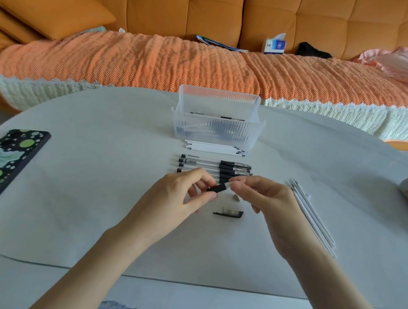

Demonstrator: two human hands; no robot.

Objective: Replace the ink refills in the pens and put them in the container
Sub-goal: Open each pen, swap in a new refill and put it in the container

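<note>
Black-gripped pen (217,188) clamped between fingertips of left hand (183,191) and right hand (262,197), seemingly mid-refill; beyond the fingers, row of pens (214,167) likely yet to do, some already inside the container (214,131).

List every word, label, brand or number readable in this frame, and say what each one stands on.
Nothing here can be quoted with confidence.
tissue box on the sofa: blue print and a few dark characters, too blurred to read.
pen in the row on the table: a small barcode-like label on its barrel, too small to read.
booklet on the sofa: cover print too small to read.
phone case: green dot pattern, no text seen.
</note>
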